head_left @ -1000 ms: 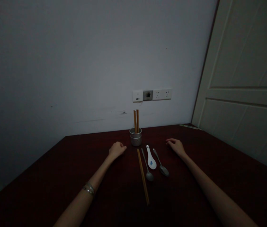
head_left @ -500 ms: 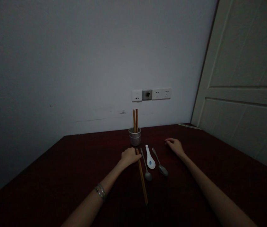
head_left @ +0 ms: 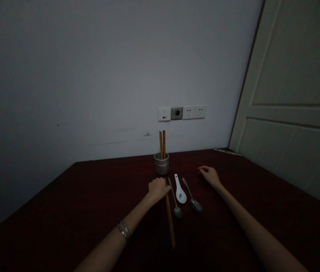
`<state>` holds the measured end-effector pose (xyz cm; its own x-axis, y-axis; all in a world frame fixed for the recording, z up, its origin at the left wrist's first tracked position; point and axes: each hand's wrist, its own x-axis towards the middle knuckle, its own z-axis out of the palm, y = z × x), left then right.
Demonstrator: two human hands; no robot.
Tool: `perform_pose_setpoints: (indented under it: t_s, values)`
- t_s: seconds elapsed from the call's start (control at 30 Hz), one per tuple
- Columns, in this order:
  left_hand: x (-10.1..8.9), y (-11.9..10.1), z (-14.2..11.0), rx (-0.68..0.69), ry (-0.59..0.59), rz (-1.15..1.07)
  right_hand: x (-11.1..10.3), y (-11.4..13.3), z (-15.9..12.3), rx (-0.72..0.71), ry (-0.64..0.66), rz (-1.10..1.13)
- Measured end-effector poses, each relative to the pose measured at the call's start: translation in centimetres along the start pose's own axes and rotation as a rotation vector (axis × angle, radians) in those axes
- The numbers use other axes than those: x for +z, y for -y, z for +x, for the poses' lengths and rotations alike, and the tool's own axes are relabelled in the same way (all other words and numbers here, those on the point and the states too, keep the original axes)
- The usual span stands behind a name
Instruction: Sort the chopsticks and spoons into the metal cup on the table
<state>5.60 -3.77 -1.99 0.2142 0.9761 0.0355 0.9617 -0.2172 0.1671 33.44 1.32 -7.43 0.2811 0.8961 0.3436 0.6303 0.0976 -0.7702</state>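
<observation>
My left hand (head_left: 158, 188) is curled over the far end of a pair of wooden chopsticks (head_left: 170, 223) lying on the dark red table (head_left: 63, 211), its fingers closed on them. Just beyond stands a small metal cup (head_left: 161, 164) with two more chopsticks (head_left: 162, 144) upright in it. Right of the lying chopsticks are a metal spoon (head_left: 176, 204), a white ceramic spoon (head_left: 179, 192) with a blue mark, and a second metal spoon (head_left: 193, 200). My right hand (head_left: 209, 175) rests on the table beside them, fingers loosely curled and holding nothing.
A white wall with a row of sockets (head_left: 182, 113) stands behind the table. A pale panelled door (head_left: 293, 109) closes off the right side. A thin light strip (head_left: 227, 152) lies at the table's far right corner.
My left hand has moved right from beside the cup onto the far end of the lying chopsticks and closed on them; they have shifted slightly. My right hand has stayed put.
</observation>
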Motion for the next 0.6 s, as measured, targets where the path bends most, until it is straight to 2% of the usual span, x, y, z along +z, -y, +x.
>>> perform_pose_setpoints:
  t_s: [0.2, 0.33, 0.47, 0.6]
  values:
    - [0.3, 0.2, 0.1, -0.002, -0.017, -0.059, 0.1, 0.0, 0.1, -0.016, -0.011, 0.001]
    - [-0.3, 0.4, 0.4, -0.016, -0.029, -0.106, 0.1, 0.0, 0.0, -0.019, -0.019, 0.024]
    - [-2.7, 0.5, 0.3, 0.011, -0.123, -0.156, 0.0, 0.0, -0.2, 0.014, -0.028, 0.107]
    - [-6.3, 0.6, -0.4, 0.047, -0.302, -0.215, -0.7, 1.7, -0.2, 0.054, -0.096, 0.25]
